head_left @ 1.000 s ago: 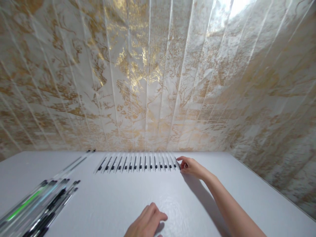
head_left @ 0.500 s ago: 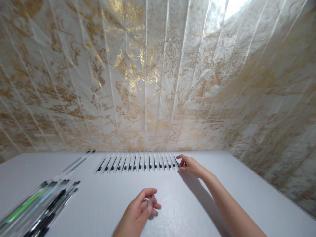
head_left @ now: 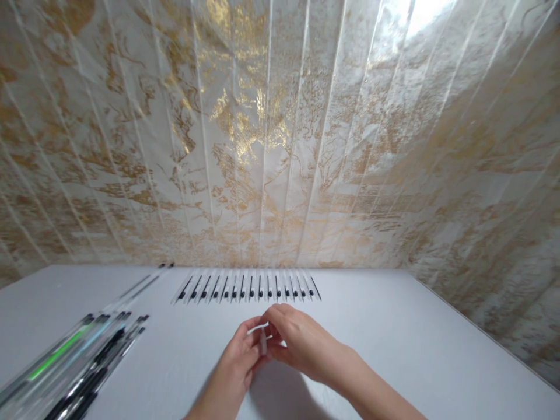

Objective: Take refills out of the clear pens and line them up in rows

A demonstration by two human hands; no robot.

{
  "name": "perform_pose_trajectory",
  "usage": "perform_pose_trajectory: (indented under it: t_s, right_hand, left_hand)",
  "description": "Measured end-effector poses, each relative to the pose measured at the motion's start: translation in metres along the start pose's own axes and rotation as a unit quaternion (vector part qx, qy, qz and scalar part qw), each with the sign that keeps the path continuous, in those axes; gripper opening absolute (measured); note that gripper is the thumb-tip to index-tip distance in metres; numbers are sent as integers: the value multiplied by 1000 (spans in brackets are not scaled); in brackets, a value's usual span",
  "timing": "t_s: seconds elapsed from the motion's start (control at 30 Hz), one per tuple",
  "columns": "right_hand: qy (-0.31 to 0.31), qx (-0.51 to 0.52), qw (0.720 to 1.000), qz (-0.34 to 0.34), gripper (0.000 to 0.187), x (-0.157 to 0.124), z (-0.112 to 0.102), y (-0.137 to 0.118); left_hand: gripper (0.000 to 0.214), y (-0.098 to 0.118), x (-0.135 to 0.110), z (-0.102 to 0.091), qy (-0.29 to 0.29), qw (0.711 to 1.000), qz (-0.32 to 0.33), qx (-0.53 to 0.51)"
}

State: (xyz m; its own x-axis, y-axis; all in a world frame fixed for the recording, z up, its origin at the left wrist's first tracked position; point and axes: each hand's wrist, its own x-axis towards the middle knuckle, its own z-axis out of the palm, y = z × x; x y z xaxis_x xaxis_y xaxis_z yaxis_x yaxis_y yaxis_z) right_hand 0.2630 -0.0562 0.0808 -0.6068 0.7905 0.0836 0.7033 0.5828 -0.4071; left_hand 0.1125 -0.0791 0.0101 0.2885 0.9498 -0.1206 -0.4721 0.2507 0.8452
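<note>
My left hand [head_left: 242, 357] pinches a small clear pen part [head_left: 263, 342] above the white table [head_left: 394, 338]. Fingers of my right hand [head_left: 297, 342] close on the same piece from the right, so both hands meet at the table's middle. Behind them lies a neat row of several clear pens with black tips [head_left: 249, 287], side by side near the wall. At the left edge sits a loose heap of pens [head_left: 74, 364], one with a green refill.
Two thin pen refills [head_left: 140, 284] lie slanted between the heap and the row. A glossy wall with gold marbling [head_left: 280, 134] rises straight behind the table and wraps round on the right.
My right hand left the right end of the pen row and came back to the middle. My left hand lifted the small clear piece off the table, and both hands now meet on it.
</note>
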Motion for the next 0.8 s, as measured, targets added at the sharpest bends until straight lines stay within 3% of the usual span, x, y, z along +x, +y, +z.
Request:
perform_pose_trajectory:
  t_s: [0.2, 0.37, 0.5, 0.63, 0.73, 0.8]
  right_hand:
    - [-6, -52, 998, -17, 23, 3, 8, -5]
    - [26, -68, 997, -31, 35, 3, 18, -10]
    - [25, -39, 999, -22, 23, 4, 13, -5]
    - [91, 17, 996, 17, 27, 5, -15, 42]
    - [164, 15, 978, 131, 27, 2, -36, 103]
    - [166, 9, 964, 209, 26, -2, -40, 141]
  left_hand:
    - [63, 14, -5, 12, 5, 996, -48, -78]
    - [55, 9, -1, 10, 30, 995, -38, -83]
    - [48, 5, -2, 7, 6, 996, -29, -81]
    - [45, 8, -6, 9, 3, 999, -34, -40]
    - [52, 5, -5, 9, -24, 999, -36, 10]
    - [55, 2, -4, 7, -39, 998, -36, 37]
